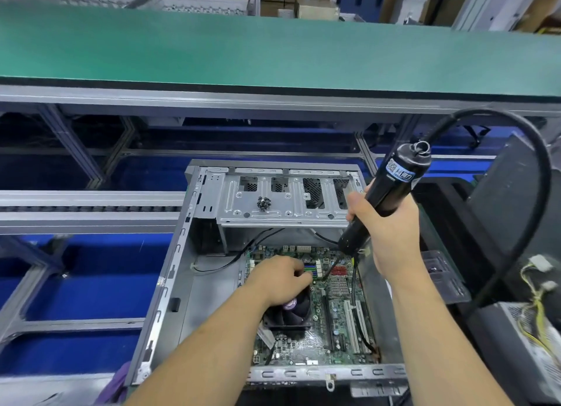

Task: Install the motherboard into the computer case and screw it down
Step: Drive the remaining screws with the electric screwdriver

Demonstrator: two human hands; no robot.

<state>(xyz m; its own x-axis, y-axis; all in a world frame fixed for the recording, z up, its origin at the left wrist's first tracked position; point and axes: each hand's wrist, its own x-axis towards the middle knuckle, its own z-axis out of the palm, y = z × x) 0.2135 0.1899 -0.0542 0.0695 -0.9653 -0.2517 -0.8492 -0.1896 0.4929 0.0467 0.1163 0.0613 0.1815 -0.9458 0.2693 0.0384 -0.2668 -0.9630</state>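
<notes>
Where it lies cased, green motherboard (340, 320), densely populated.

The green motherboard (334, 308) lies flat inside the open grey case (179, 284), toward its right side, a black fan (291, 311) on it.

electric screwdriver (391, 190) over motherboard (334, 311)

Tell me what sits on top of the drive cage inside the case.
A small cluster of dark screws rests on the drive cage. The right hand and its electric screwdriver cover the cage's right end.
</notes>
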